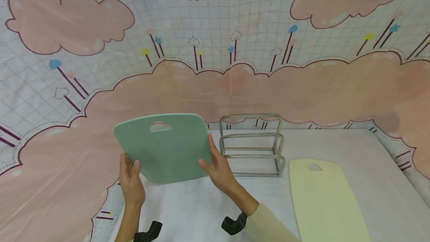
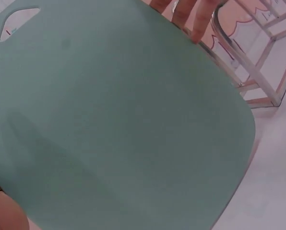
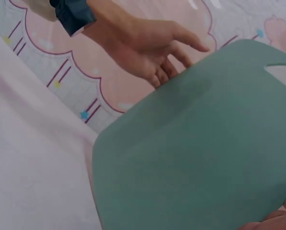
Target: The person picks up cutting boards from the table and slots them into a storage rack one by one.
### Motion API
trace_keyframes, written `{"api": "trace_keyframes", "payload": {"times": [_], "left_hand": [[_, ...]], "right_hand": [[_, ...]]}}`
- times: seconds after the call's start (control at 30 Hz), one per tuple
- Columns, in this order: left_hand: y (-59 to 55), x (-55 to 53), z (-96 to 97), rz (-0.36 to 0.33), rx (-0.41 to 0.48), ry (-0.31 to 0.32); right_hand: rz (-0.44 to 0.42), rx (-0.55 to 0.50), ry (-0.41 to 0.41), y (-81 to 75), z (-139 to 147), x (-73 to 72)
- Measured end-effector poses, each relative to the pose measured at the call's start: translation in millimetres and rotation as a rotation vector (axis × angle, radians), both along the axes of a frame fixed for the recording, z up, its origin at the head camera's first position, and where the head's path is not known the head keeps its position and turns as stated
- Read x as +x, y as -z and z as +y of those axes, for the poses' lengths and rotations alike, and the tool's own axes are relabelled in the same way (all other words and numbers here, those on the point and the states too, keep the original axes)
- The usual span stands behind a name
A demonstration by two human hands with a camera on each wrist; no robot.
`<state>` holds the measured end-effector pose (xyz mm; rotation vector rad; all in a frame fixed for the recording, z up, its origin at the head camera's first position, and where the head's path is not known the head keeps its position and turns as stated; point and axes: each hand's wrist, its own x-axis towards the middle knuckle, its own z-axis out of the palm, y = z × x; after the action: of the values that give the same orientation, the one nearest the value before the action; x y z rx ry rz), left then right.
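Observation:
Tilted up above the table, a green cutting board [image 1: 168, 156] with a handle slot hangs between both hands. My right hand [image 1: 220, 171] grips its right edge, thumb on the front and the other fingers behind. At the lower left edge, my left hand [image 1: 132, 186] holds the board, its fingers passing partly out of sight behind it. In the right wrist view the left hand [image 3: 143, 48] shows along the board's [image 3: 191, 143] far edge. The left wrist view is mostly filled by the board's [image 2: 133, 120] flat face.
A metal wire rack [image 1: 255, 156] stands just right of the green board. Farther right, a pale yellow cutting board [image 1: 326, 201] lies flat on the white table [image 1: 362, 152]. A cloud-patterned cloth [image 1: 181, 92] hangs behind.

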<state>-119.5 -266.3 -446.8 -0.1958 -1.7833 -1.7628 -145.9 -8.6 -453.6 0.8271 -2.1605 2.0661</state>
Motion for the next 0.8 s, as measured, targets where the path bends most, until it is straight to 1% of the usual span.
{"api": "trace_keyframes", "payload": {"times": [0.1,0.17,0.27,0.33,0.4,0.47,0.57,0.63,0.67,0.73,0.8], "left_hand": [[2.7,-3.4,-2.4,0.007,0.024,0.011],[4.0,-4.7,-4.2,0.004,0.026,0.007],[3.7,-3.7,-6.2,-0.019,0.006,-0.023],[-0.3,-0.8,-6.9,-0.037,-0.015,-0.049],[-6.9,1.4,-7.7,-0.070,-0.048,-0.070],[-15.6,2.4,-8.1,-0.120,-0.087,-0.070],[-26.4,2.3,-8.6,-0.205,-0.119,-0.032],[-29.7,2.4,-9.5,-0.245,-0.107,-0.011],[-30.2,2.8,-10.2,-0.257,-0.105,-0.015],[-30.2,2.7,-9.9,-0.263,-0.077,-0.017],[-30.6,2.8,-8.0,-0.253,-0.054,-0.011]], "right_hand": [[0.023,-0.006,-0.004,0.4,-0.4,-0.9],[0.033,-0.002,-0.008,0.2,-0.1,-1.6],[0.033,0.016,-0.029,0.0,2.7,-2.2],[0.025,0.030,-0.055,0.2,6.4,-2.4],[0.013,0.048,-0.093,-0.9,10.6,-2.5],[0.008,0.070,-0.129,-4.2,15.0,-2.5],[0.014,0.097,-0.167,-9.9,20.0,-3.6],[0.024,0.101,-0.182,-12.6,21.6,-4.8],[0.028,0.098,-0.190,-13.5,21.7,-5.4],[0.041,0.090,-0.201,-16.0,22.2,-7.2],[0.042,0.085,-0.198,-19.2,21.9,-8.2]]}}
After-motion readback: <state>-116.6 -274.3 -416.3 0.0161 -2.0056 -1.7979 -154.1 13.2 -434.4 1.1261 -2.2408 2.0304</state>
